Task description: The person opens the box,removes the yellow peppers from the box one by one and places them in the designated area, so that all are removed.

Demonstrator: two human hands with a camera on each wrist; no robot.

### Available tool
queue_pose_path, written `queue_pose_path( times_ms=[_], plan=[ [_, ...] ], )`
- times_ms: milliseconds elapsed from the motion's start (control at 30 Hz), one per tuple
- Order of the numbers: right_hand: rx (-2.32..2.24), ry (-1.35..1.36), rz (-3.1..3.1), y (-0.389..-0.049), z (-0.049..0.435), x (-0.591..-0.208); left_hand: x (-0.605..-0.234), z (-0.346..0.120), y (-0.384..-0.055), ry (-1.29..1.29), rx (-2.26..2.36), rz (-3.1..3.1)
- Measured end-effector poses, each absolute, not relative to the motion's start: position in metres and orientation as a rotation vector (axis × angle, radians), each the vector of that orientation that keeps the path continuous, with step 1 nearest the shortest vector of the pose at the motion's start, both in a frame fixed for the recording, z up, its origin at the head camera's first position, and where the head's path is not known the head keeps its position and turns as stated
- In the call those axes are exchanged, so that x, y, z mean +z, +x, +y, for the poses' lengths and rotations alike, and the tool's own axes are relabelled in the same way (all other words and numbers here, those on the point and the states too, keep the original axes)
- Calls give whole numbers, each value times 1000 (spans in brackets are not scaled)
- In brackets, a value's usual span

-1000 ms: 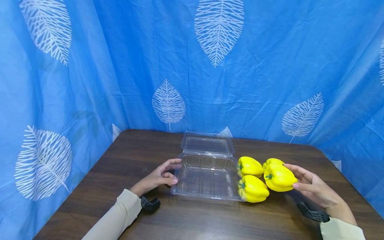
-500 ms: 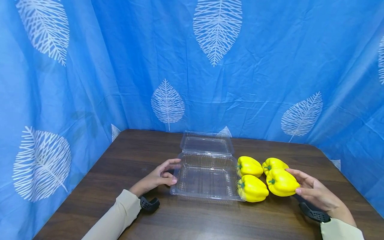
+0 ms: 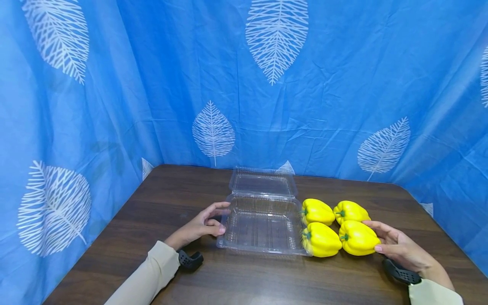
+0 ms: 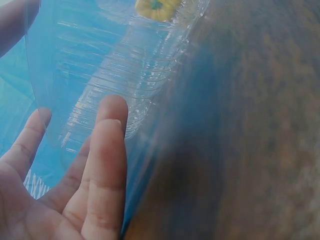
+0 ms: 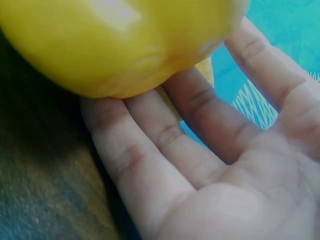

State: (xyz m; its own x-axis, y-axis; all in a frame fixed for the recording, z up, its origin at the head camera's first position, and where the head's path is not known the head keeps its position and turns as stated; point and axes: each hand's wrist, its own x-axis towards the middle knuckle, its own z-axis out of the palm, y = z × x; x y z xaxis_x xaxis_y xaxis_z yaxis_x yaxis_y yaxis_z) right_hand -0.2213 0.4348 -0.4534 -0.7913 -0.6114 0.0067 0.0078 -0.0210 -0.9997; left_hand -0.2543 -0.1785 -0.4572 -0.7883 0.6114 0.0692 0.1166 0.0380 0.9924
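A clear plastic clamshell container (image 3: 263, 250) lies on the table with its lid (image 3: 263, 184) tipped back. My left hand (image 3: 200, 224) holds its left rim, thumb nearer me; in the left wrist view, fingers (image 4: 107, 165) show through and beside the clear wall. My right hand (image 3: 404, 248) grips a yellow bell pepper (image 3: 359, 238) by its right end, its green stem facing left. From the right wrist, that pepper's rounded end rests against the fingertips (image 5: 105, 112). Three more yellow peppers cluster around it: front left (image 3: 322, 240), back left (image 3: 317, 212) and back right (image 3: 350, 211).
The brown wooden table (image 3: 248, 279) reaches back to a blue curtain (image 3: 324, 106) printed with white leaves. Peppers at the left stand right against the container's right side. A black band (image 3: 190, 259) sits on each wrist.
My right hand has lowered the yellow bell pepper toward me, into the front right place of the group, uncovering the one behind. The left hand and container stay put.
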Motion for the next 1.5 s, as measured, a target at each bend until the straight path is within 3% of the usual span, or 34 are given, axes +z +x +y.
queue_pose_path(
  times_ms=[900, 1267, 1500],
  plan=[
    [-1801, -548, 1881, -218, 437, -447, -456, -178, -254, 774, 1811, 1932],
    [-1619, -247, 2168, -212, 454, -423, -456, -182, -254, 737, 1778, 2036],
    [-1259, 25, 2851, -209, 435, -400, -459, -185, -252, 641, 1793, 2070]
  ],
)
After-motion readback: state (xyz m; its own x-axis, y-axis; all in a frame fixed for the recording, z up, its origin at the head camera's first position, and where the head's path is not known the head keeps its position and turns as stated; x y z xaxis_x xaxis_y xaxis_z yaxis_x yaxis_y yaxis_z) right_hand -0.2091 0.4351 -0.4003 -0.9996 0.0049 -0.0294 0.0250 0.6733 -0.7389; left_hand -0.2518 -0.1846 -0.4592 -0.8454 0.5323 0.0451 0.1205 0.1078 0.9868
